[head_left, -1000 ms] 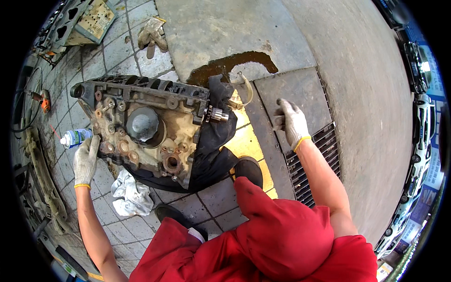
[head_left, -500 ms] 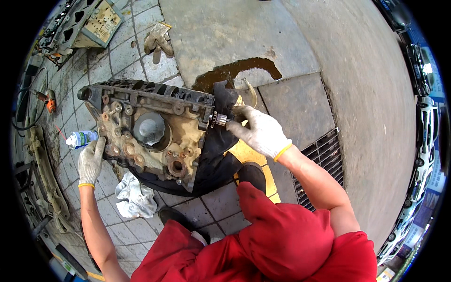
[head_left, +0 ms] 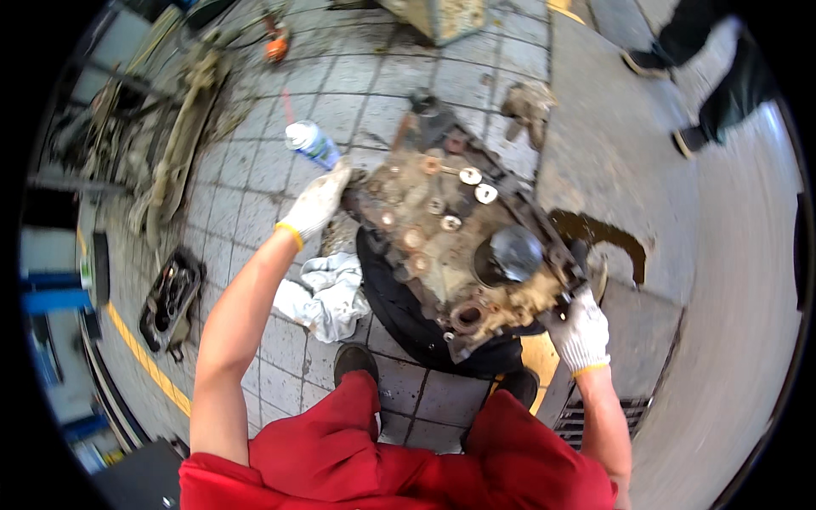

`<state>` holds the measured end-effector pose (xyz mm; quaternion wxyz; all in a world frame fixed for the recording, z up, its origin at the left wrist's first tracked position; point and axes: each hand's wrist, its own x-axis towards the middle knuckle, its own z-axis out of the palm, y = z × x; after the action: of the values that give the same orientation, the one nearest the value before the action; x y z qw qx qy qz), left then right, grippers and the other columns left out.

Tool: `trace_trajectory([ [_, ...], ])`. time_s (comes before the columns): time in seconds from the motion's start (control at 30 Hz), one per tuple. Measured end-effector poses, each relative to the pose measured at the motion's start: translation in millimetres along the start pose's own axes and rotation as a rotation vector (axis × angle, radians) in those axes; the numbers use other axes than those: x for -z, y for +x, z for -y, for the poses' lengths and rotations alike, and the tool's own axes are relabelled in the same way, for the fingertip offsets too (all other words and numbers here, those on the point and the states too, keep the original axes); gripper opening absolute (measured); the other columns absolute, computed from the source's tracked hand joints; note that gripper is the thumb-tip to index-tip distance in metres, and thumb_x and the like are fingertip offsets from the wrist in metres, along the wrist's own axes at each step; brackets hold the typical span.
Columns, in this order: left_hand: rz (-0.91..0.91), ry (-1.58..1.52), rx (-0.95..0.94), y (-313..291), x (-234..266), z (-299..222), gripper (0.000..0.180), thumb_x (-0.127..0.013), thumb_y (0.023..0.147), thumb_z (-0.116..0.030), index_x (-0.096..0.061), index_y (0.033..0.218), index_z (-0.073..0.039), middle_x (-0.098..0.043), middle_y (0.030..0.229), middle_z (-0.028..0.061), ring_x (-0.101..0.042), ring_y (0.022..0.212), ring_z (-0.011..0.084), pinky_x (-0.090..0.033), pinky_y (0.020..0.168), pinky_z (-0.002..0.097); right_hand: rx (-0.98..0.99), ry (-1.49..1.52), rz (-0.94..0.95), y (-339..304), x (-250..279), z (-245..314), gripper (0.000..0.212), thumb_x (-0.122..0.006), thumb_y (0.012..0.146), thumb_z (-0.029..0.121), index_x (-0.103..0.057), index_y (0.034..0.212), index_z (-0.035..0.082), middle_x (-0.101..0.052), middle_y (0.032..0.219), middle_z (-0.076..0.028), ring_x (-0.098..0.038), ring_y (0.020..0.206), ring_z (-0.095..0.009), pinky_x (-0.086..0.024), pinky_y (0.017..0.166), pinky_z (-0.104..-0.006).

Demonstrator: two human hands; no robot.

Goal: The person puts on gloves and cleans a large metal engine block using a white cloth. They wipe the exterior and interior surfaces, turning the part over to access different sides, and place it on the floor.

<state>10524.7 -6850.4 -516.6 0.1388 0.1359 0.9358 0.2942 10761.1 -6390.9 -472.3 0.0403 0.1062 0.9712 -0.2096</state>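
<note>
Grey-brown metal engine block (head_left: pixel 438 242), on black cloth (head_left: pixel 393 310) over tiled floor (head_left: pixel 285 353) | your left grip (head_left: pixel 319 202) at its left edge, right grip (head_left: pixel 582 330) at its right corner; cannot tell whether either pinches | done, seemingly: both sides reached; dark canister (head_left: pixel 516 252) seated | remaining: not shown

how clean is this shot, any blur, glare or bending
Head view: the grimy metal engine block looks smeared, likely motion blur; head view: the right hand in a white knit glove is too soft to read its grip; head view, upper right: pale glare beside the dark-trousered legs; head view, right side: streaks on the grey concrete floor curve with the fisheye rim.
</note>
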Motion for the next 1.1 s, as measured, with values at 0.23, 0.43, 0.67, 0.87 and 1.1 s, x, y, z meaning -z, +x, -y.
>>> trace_trajectory([
  [0.23,0.044,-0.284,0.157,-7,-2,3,0.066,-0.029,0.116,-0.048,-0.033,0.167,-0.006,-0.034,0.172,0.0185,-0.031,0.161,0.0284,-0.024,0.131,0.0357,-0.114,-0.01,0.122,1,1,-8,0.058,-0.082,0.084,0.025,-0.061,0.136,0.007,-0.076,0.112,-0.021,-0.074,0.099,-0.041,-0.06,0.085,-0.0487],
  [0.43,0.05,-0.526,0.259,-8,1,0,0.077,-0.036,0.113,-0.06,-0.037,0.165,-0.003,-0.041,0.169,0.0159,-0.038,0.156,0.0247,-0.029,0.127,0.0353,-0.232,0.181,0.176,4,60,-1,0.087,-0.085,0.087,0.019,-0.04,0.161,0.003,-0.062,0.147,-0.025,-0.064,0.132,-0.036,-0.053,0.109,-0.0448],
  [0.67,0.057,-0.768,0.335,13,-26,28,0.079,-0.032,0.112,-0.065,-0.052,0.157,-0.003,-0.06,0.154,0.0156,-0.054,0.142,0.0263,-0.036,0.121,0.0353,0.279,-0.131,-0.192,22,100,80,0.061,-0.064,0.096,-0.003,-0.049,0.155,0.001,-0.059,0.148,-0.024,-0.059,0.138,-0.037,-0.046,0.116,-0.0434],
  [0.87,-0.009,-0.551,0.196,19,-33,31,0.075,-0.033,0.113,-0.06,-0.042,0.163,-0.006,-0.05,0.163,0.019,-0.046,0.15,0.0297,-0.03,0.126,0.0352,0.489,-0.037,-0.143,35,107,155,0.063,-0.077,0.092,0.01,-0.052,0.15,-0.004,-0.061,0.144,-0.024,-0.06,0.131,-0.041,-0.048,0.112,-0.0466],
  [1.1,-0.075,-0.612,0.181,11,-25,32,0.085,-0.031,0.109,-0.071,-0.055,0.154,-0.002,-0.057,0.154,0.0237,-0.051,0.146,0.035,-0.034,0.122,0.0374,0.822,-0.409,0.099,59,84,211,0.07,-0.084,0.084,0.032,-0.057,0.141,0.0,-0.058,0.136,-0.022,-0.056,0.128,-0.043,-0.044,0.112,-0.056],
])
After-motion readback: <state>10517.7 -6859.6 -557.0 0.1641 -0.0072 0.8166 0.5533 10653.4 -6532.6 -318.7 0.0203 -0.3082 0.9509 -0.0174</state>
